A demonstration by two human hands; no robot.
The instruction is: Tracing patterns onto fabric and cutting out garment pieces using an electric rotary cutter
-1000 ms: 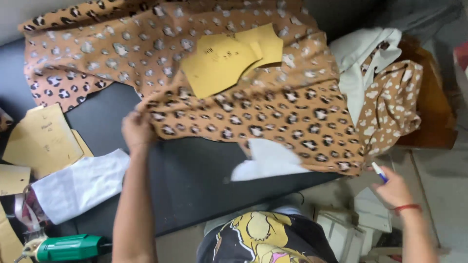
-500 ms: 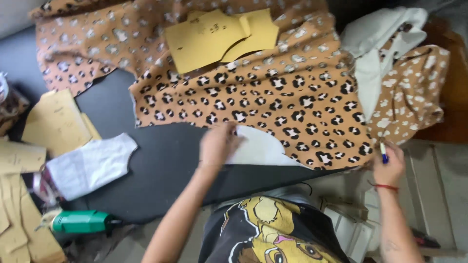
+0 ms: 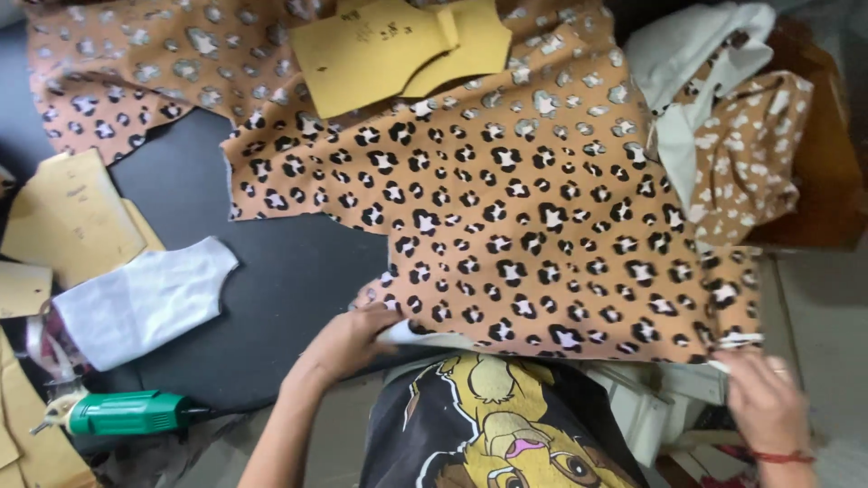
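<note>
A dark worktop (image 3: pixel 289 280) filled most of the view. The leopard-print fabric (image 3: pixel 524 208), tan with black and white spots, lay spread across its upper and right parts, its near edge hanging at the worktop's front edge. Two yellow card patterns (image 3: pixel 389 45) rested on the fabric near the top, overlapping. At the right, a bundle of white cloth (image 3: pixel 687 63) and paler spotted cloth (image 3: pixel 750 154) lay heaped against a brown surface. More card pieces (image 3: pixel 68 212) lay at the left edge of the worktop, with a white cut panel (image 3: pixel 140 303) just beside them. A green power tool (image 3: pixel 127 413) lay below that panel at the near left corner.

The left hand (image 3: pixel 348 339) gripped the fabric's near edge at its lower left corner, fingers curled on the cloth, the white underside showing. The right hand (image 3: pixel 764 398) pinched the same edge at its lower right corner; the picture was blurred there, so the grip could not be read in detail. The two hands were well apart.
</note>
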